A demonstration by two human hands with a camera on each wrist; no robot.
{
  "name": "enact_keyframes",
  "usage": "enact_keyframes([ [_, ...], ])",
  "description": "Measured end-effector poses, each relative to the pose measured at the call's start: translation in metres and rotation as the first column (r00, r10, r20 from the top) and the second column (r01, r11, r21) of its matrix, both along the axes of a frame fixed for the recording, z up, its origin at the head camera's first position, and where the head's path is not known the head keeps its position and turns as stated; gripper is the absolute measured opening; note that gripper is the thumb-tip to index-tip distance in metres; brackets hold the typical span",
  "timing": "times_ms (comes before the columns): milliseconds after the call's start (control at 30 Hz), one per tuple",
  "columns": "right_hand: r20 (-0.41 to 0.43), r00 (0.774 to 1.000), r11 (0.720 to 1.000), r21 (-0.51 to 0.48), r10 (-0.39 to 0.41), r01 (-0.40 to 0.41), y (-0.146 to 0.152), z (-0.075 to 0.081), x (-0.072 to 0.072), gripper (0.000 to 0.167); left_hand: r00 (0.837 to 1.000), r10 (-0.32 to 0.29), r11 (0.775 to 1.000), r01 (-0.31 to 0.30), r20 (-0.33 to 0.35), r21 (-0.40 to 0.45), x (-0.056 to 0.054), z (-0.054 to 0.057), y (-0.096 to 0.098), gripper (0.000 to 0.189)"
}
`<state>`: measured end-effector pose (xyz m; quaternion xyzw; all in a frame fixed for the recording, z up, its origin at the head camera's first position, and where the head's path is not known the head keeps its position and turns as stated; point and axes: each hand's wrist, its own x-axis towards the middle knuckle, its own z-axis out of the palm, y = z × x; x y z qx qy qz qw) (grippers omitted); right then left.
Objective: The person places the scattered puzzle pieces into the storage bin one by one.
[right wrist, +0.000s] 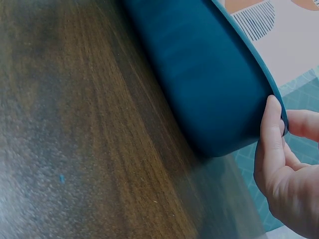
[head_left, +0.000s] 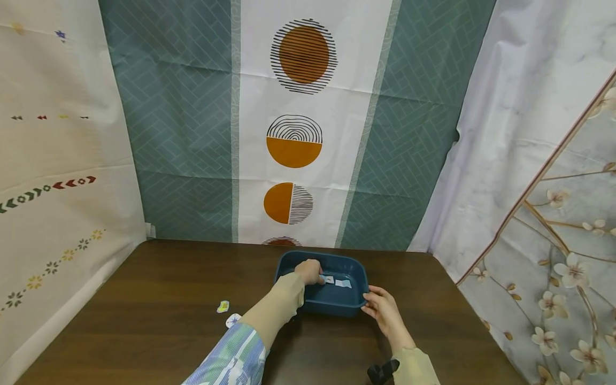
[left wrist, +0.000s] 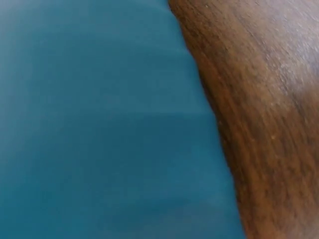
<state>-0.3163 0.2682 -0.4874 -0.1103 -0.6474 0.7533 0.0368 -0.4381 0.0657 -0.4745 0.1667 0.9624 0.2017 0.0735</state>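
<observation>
A dark blue rectangular plastic bin (head_left: 332, 308) stands on the table; its outer wall fills much of the left wrist view. My left hand (head_left: 310, 270) reaches down inside it, fingers curled, with a small pale-blue sticker (head_left: 323, 277) right at the fingertips. Beside that hand, on the bin floor, lie a white sticker with a small reddish mark (head_left: 329, 279) and a light-blue sticker (head_left: 343, 283). My right hand (head_left: 383, 310) holds the bin's right front corner. In the right wrist view its thumb and fingers pinch the rim (right wrist: 266, 74) from both sides.
Left of the bin, on the brown wooden table (head_left: 159, 299), lie a yellow sticker (head_left: 223, 306) and a round white sticker (head_left: 233, 320), partly behind the left sleeve. Patterned cloths (head_left: 187, 133) hang behind the table and along both sides.
</observation>
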Motion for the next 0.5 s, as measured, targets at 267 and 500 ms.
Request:
enact_keyframes([
  [267,-0.02,1.0,1.0,-0.02,0.004,-0.005,0.0021,-0.0025,-0.0025,0.033,1.0,0.005,1.0,-0.006,-0.01,-0.02,-0.0017,-0.0015,0.0016,0.023],
  [500,-0.033,0.999,0.999,-0.032,0.007,-0.008,0.0026,-0.0043,-0.0034,0.029,1.0,0.004,1.0,-0.004,0.0,-0.018,-0.0014,-0.002,0.0018,0.023],
])
